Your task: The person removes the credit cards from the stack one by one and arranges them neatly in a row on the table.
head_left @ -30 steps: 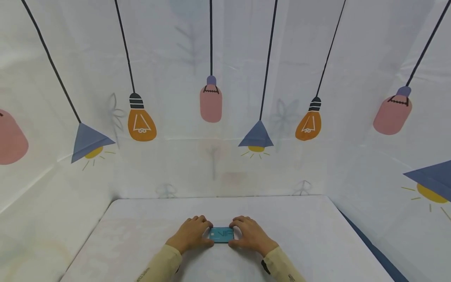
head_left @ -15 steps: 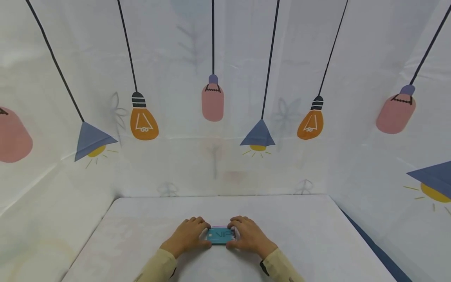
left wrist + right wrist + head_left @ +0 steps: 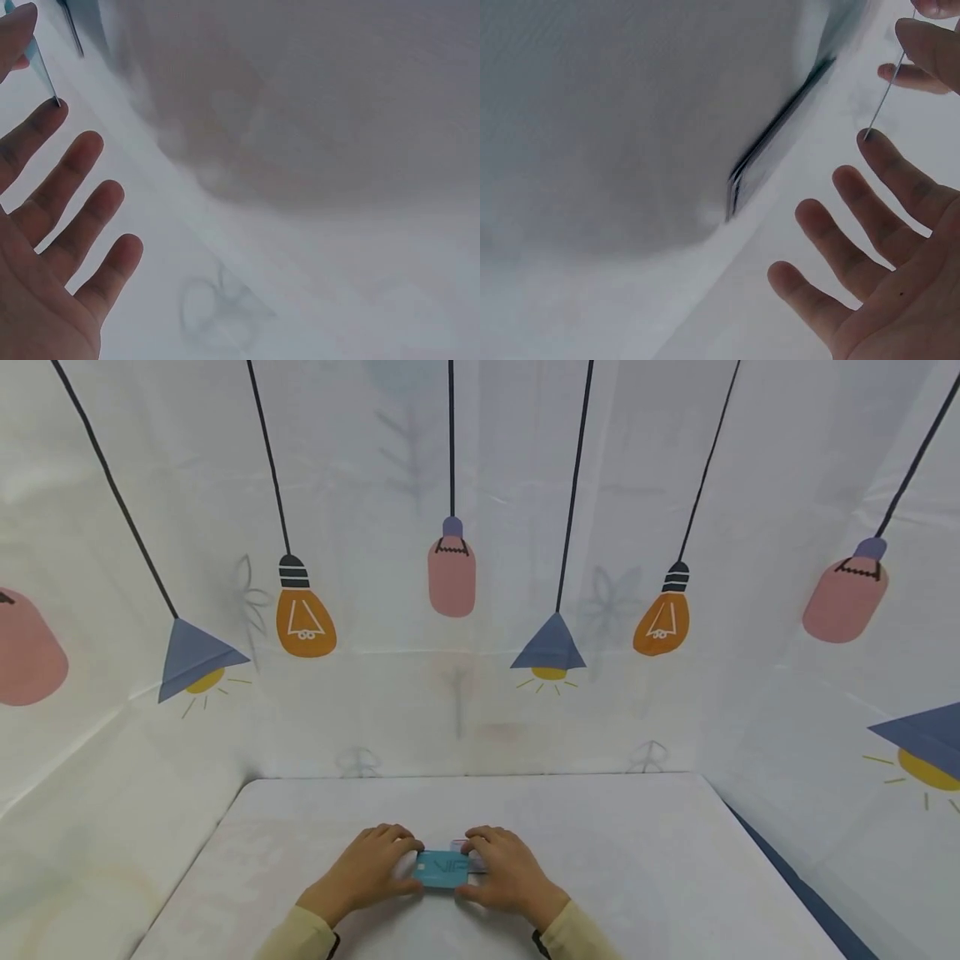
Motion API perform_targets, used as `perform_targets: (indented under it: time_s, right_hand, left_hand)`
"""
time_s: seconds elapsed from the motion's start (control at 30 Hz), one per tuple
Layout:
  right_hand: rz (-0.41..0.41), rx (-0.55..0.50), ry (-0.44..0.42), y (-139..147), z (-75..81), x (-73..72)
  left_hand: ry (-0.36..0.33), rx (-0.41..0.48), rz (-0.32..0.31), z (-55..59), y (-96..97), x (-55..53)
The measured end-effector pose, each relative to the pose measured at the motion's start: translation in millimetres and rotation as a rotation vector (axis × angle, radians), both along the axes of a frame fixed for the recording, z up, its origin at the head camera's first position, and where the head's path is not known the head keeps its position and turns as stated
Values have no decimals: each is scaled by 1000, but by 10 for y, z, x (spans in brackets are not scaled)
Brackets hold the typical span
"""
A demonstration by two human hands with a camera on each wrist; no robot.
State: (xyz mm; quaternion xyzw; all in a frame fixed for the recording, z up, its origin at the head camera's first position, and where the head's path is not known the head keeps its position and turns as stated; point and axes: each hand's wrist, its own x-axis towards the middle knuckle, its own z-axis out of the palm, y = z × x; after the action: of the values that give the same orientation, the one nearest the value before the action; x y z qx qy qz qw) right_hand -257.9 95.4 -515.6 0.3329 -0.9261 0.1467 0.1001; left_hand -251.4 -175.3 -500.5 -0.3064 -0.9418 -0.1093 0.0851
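A teal card with dark "VIP" lettering (image 3: 441, 869) lies flat between my hands in the head view. My left hand (image 3: 372, 870) pinches its left end, thumb on the near edge and index finger on the far edge. At the right end, my right hand (image 3: 510, 875) pinches it the same way. Both wrist views show the card edge-on, and the other fingers of each hand are spread. A small stack of cards (image 3: 776, 127) rests on the table below and to the right of the held card. In the head view my right hand partly hides that stack.
The white table (image 3: 645, 835) has rounded far corners and meets a pale fabric backdrop (image 3: 390, 710) printed with hanging lamps. More of this fabric rises at the left and right sides. A blue strip (image 3: 795, 881) shows along the table's right edge.
Both hands have carried the teal card left and slightly toward me, off the stack. Part of the stack, covered at first, now shows behind my right hand.
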Motion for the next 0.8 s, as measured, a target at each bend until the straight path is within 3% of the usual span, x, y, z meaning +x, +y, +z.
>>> perform_targets:
  time_s: [0.37,0.63,0.8]
  right_hand:
    - [39,25,3,-395,62,144]
    - [81,30,35,-669,71,281]
    - [106,53,99,-829,46,377]
  left_hand:
    - [1,44,33,80,-402,276]
    - [76,57,40,-8,-724,451]
    - [103,49,8,-99,-933,509]
